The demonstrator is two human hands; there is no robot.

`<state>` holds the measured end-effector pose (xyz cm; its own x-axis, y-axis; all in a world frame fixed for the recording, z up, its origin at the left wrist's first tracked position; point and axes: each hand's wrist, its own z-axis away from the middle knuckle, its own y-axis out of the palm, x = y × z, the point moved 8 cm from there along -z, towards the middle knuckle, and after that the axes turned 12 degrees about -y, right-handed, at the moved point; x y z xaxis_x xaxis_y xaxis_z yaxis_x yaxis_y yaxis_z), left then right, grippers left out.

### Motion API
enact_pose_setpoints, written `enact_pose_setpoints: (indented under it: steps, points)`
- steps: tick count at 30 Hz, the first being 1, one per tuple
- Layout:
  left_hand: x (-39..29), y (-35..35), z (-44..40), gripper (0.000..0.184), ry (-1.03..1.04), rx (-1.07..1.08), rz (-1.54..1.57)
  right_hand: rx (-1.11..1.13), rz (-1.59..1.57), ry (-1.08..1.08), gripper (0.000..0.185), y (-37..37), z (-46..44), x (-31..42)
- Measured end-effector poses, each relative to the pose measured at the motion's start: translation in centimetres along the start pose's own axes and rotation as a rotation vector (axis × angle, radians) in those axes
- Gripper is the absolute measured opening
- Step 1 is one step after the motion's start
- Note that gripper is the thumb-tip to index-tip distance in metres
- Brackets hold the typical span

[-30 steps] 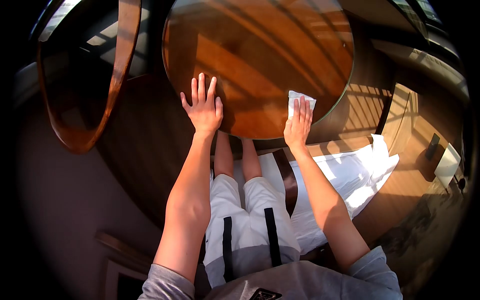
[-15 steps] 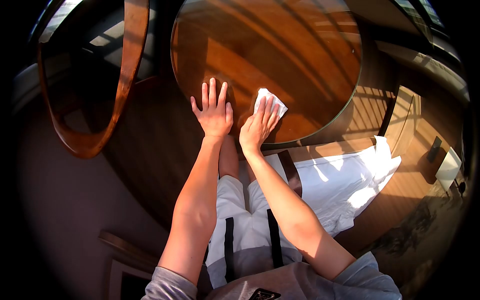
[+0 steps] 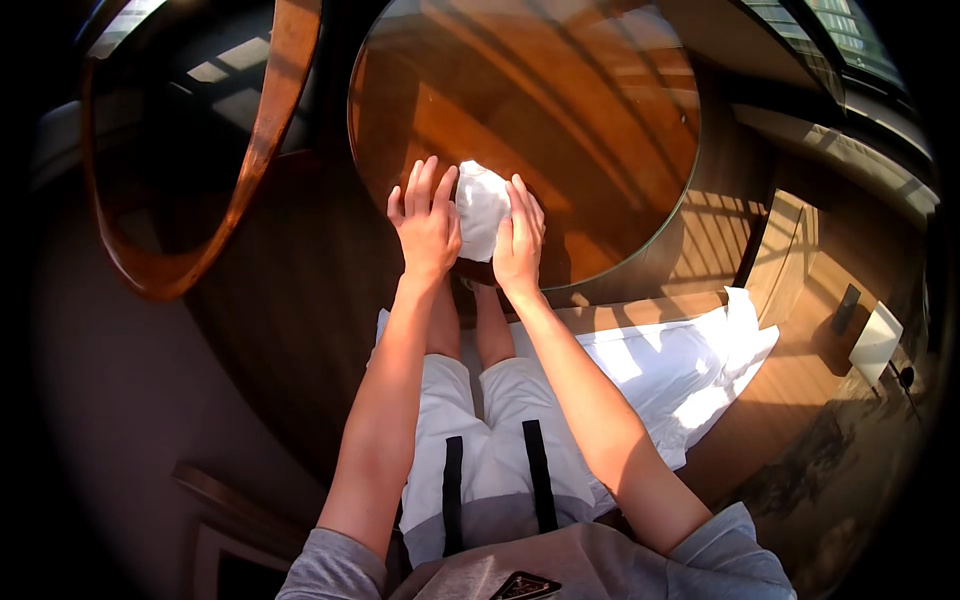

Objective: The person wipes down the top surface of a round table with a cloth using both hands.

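A folded white cloth [image 3: 482, 212] is between my two hands, over the near part of the round table [image 3: 590, 150]. Its left edge is at the thumb and fingers of my left hand [image 3: 428, 225], which are curved and point away from me. My right hand [image 3: 519, 235] has the opposite edge, thumb toward the cloth and fingers close together. Whether the cloth rests on the tabletop or is slightly lifted, I cannot tell. The tabletop is glossy brown with a clear glass-like edge, crossed by slanted shadow stripes.
A curved wooden chair frame [image 3: 250, 170] stands at the left. White fabric [image 3: 650, 370] lies on a wooden surface to my right. Beyond it are a small dark object [image 3: 846, 308] and a white panel [image 3: 876, 342]. A window [image 3: 850, 45] is at the upper right.
My right hand has moved left with the cloth, toward my left hand. The cloth now shows a larger face between both hands. My left hand, earlier flat on the table, now curves beside it.
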<state>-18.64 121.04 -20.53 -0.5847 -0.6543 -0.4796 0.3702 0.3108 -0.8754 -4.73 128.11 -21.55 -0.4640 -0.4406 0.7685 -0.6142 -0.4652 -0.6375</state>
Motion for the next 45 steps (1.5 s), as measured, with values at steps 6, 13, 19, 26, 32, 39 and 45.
enact_pose_setpoints:
  steps: [6, 13, 19, 26, 32, 39, 45]
  points:
    - [-5.4, 4.5, 3.3, 0.056, 0.337, 0.188, -0.169, 0.023, 0.422, -0.041, 0.054, -6.8, -0.3, -5.2]
    - [-7.7, 7.8, 5.4, 0.067, 0.133, 0.308, -0.126, 0.063, 0.563, -0.069, 0.051, -8.8, -0.2, -8.5]
    - [-14.3, 10.8, 8.3, 0.058, 0.319, 0.321, -0.092, 0.017, 0.439, -0.002, 0.052, -11.1, -0.4, -10.6]
    - [-11.1, 10.0, 11.5, 0.061, 0.580, 0.355, -0.152, 0.091, 0.478, -0.071, 0.055, -9.2, 0.8, -8.9]
    - [-2.8, 4.4, 5.1, 0.057, 0.346, 0.247, -0.234, 0.314, 0.429, -0.211, 0.060, -4.1, 0.8, -4.7]
    - [-2.5, 3.5, -5.4, 0.056, 0.311, 0.012, -0.295, 0.316, 0.519, -0.166, 0.062, -1.8, 0.1, -4.0]
    - [-2.7, 3.8, -7.2, 0.056, 0.274, -0.023, -0.277, 0.258, 0.569, -0.185, 0.064, -1.9, 0.2, -4.4]
